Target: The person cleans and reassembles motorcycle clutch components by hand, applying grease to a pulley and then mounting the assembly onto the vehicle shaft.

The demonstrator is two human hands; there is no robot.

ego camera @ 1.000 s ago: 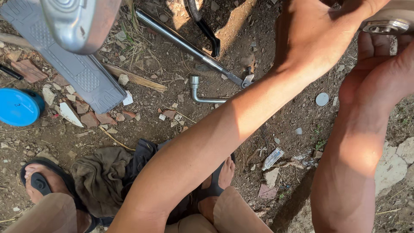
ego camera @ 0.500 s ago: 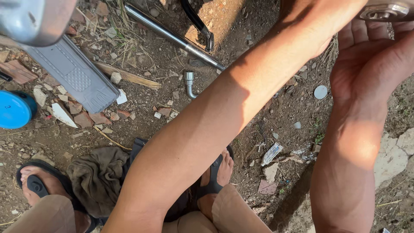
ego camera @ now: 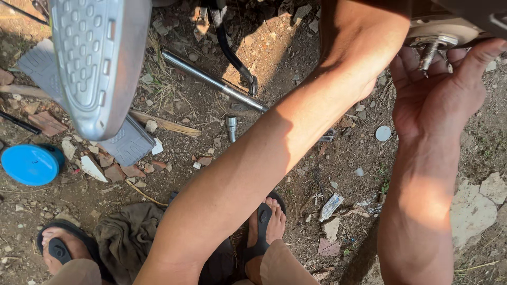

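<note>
Cupping open right hand (ego camera: pixel 438 100) under bolt (ego camera: pixel 426 55), left hand unseen past top edge, dirt (ego camera: pixel 296 184) w/ room below.

My left arm crosses the scene from near left to far right, forearm bare and stretched out, and my left hand (ego camera: pixel 364 31) reaches up at the far edge, where its fingers pass out of sight, so I cannot tell how they are set. My right arm rises on the right side, wrist bent back. My right hand (ego camera: pixel 438 92) is cupped palm up and open, fingers (ego camera: pixel 409 63) spread toward the far side and thumb (ego camera: pixel 478 58) raised to the right.
</note>
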